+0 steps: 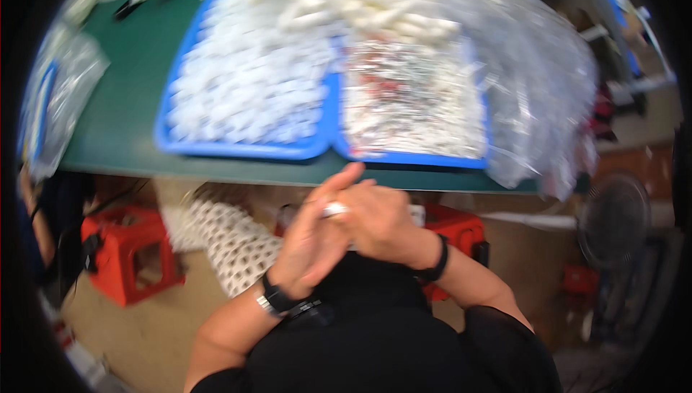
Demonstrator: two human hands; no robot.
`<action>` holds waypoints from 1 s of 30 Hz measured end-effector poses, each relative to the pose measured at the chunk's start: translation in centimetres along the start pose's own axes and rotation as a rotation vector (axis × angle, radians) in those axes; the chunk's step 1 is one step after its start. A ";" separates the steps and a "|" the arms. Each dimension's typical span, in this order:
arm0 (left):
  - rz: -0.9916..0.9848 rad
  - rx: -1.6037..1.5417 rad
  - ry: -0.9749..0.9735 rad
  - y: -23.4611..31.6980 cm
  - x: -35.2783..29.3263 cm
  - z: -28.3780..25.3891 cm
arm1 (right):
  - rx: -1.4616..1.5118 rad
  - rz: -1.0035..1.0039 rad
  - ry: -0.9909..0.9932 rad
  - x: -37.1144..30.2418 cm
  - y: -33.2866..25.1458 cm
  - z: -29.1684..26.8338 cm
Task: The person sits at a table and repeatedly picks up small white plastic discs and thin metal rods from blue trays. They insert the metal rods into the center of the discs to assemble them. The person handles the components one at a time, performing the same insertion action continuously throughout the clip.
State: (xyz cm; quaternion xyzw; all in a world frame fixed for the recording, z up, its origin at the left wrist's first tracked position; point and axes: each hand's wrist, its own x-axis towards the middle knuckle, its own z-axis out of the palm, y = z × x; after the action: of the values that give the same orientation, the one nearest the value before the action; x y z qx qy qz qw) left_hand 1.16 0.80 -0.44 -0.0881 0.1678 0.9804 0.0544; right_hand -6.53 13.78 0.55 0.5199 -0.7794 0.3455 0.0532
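Observation:
My hands meet in front of the green table's near edge, below two blue trays. Between them a small white piece [334,209] shows, too blurred to name its kind. My left hand [306,241] is closed on it at the fingers, palm turned toward the right. My right hand [382,220] is curled over from the other side, its fingertips at the same piece. The left blue tray [245,150] is full of small white pieces. In the right blue tray [418,159] lie many tiny white, silvery and reddish parts.
A clear plastic bag [540,83] with white elongated pieces lies behind and over the trays on the green table [119,115]. Another clear bag [76,90] hangs at the left edge. Red stools [126,256] and a round fan-like object [614,220] stand below. Another person sits far left.

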 end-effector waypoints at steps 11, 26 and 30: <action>0.047 0.156 0.078 0.4 0.6 -0.1 | 0.072 0.045 0.045 -0.1 0.1 -1.5; -0.017 -0.004 0.099 0.7 0.3 0.0 | 0.090 0.212 -0.060 1.0 -1.1 0.3; -0.049 0.053 0.053 0.6 0.2 -1.0 | 0.065 0.183 -0.075 0.4 -0.9 -0.2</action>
State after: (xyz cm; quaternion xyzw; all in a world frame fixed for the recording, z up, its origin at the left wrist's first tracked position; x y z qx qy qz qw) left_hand 1.02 -0.11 -1.18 -0.1165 0.1927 0.9714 0.0761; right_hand -5.99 13.38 1.36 0.4606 -0.8134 0.3544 -0.0247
